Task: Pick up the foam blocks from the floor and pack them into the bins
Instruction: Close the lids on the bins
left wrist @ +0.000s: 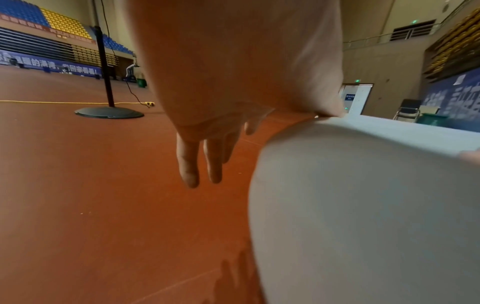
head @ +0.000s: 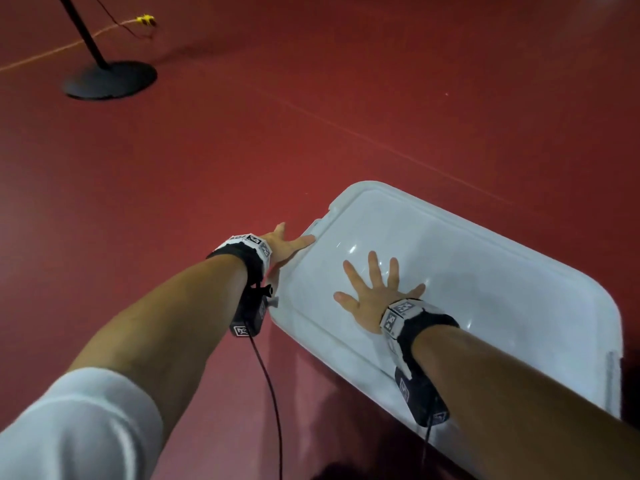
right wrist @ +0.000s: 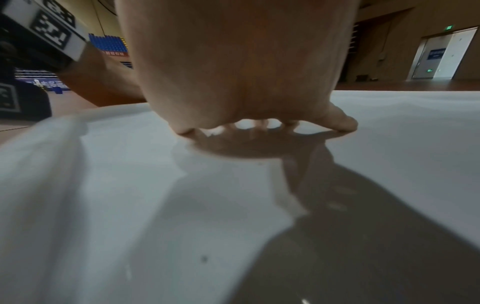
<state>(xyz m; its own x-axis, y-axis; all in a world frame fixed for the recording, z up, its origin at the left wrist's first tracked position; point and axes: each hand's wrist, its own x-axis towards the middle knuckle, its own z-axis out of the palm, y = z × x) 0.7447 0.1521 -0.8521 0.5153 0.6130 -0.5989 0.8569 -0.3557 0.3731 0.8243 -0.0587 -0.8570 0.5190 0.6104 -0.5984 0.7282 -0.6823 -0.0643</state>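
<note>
The bin [head: 485, 271], lidded and white, stood on the red floor [head: 207, 150]; no foam blocks showed. On its lid, the right hand [head: 375, 296] pressed flat, fingers [head: 373, 266] spread. At the lid's edge, the left hand [head: 287, 247] lay open. The glossy plastic looked stiff, light, slippery; rims seemed the best hold. Beyond the bin stood a black stand base [head: 110, 79].

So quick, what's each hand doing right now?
Left hand: open, at the corner of the bin lid, gripping nothing.
Right hand: open, fingers spread flat on the lid.
</note>
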